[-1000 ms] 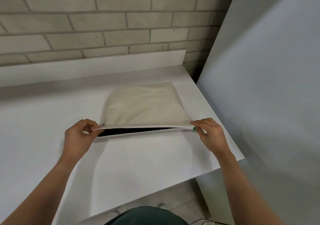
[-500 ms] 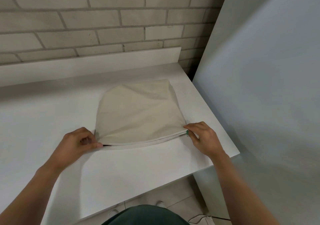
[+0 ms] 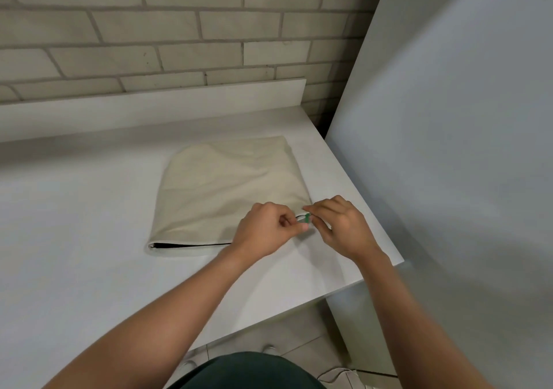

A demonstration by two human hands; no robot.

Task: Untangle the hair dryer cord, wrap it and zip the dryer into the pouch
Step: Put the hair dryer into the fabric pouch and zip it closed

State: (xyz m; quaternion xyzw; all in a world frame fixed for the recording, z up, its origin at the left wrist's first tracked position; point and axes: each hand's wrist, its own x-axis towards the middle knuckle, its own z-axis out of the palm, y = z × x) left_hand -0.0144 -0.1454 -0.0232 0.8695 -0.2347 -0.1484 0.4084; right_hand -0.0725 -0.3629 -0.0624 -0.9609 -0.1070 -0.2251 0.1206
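A cream pouch [image 3: 230, 191] lies on the white desk [image 3: 74, 209], its near edge gaping dark. At its right corner, the left hand [image 3: 263, 230] pinches the green zipper pull [image 3: 306, 217]; the right hand [image 3: 341, 227] pinches the corner beside it.

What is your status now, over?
Left hand pinches green zipper pull. Right hand pinches pouch corner. Pouch mouth open, unzipped. No obstruction seen.

Pouch [image 3: 230, 188]: no print, brand or label readable.
Zip pull [image 3: 306, 217]: green; too small to show any mark.
Counter [image 3: 74, 209]: no writing readable.
Brick wall [image 3: 179, 29]: no sign or number readable.
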